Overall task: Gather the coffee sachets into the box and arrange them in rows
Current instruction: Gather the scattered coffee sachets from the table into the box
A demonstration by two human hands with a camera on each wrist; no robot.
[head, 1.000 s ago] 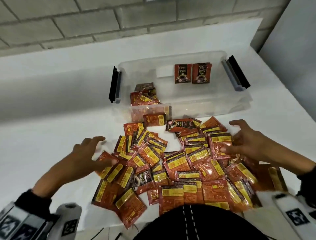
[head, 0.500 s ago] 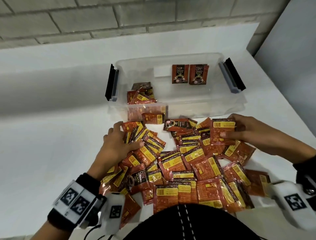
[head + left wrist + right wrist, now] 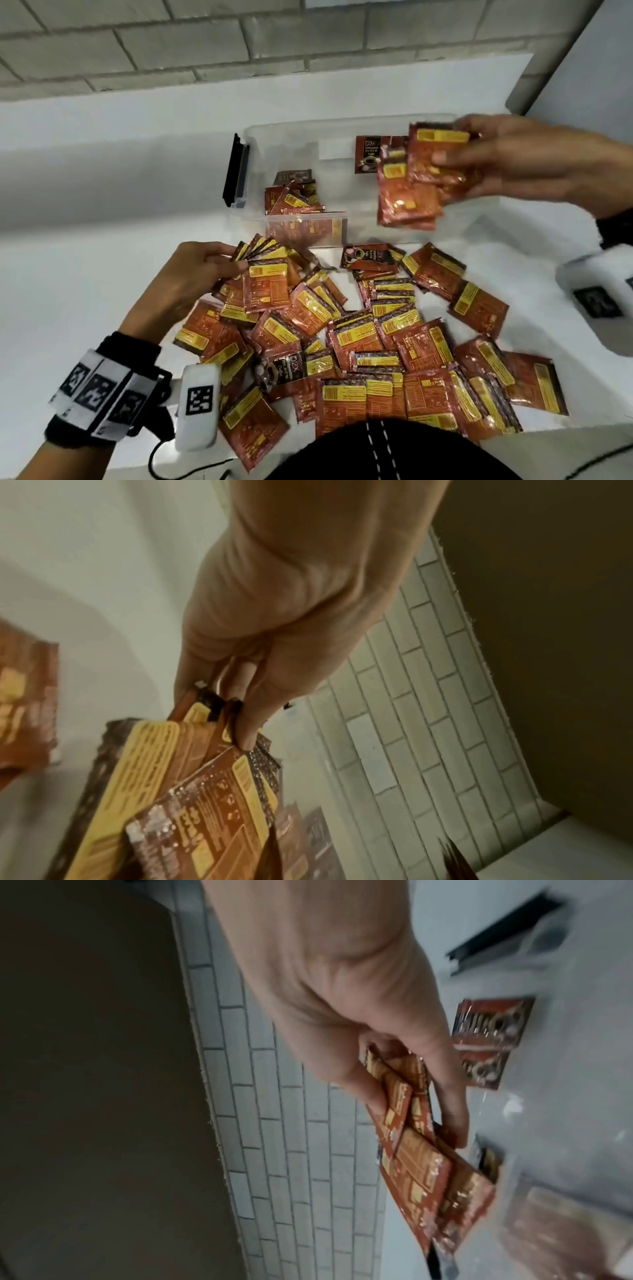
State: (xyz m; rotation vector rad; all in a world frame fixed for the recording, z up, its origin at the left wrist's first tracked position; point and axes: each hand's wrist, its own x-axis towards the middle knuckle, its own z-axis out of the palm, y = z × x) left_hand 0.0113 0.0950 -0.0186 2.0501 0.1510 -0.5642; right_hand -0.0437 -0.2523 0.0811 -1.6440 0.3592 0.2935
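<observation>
Many red and yellow coffee sachets (image 3: 376, 346) lie heaped on the white table in front of a clear plastic box (image 3: 342, 137). My right hand (image 3: 507, 161) is raised over the box's right half and grips a bunch of sachets (image 3: 414, 178), also seen in the right wrist view as sachets (image 3: 421, 1156) between thumb and fingers. My left hand (image 3: 202, 270) pinches a fanned bunch of sachets (image 3: 267, 274) at the heap's far left, just before the box; the left wrist view shows that bunch (image 3: 192, 791) in its fingers. Inside the box lie a small pile (image 3: 294, 202) at left and a standing sachet (image 3: 368, 154) at the back.
A grey brick wall (image 3: 205, 41) runs behind the table. The box has a black latch (image 3: 236, 171) on its left end. A white wall corner (image 3: 582, 51) stands at the right. White wrist camera units (image 3: 198, 404) sit near the table's front edge.
My right hand lifted its sachets off the heap and carried them up over the box. My left hand closed on a bunch at the heap's far left.
</observation>
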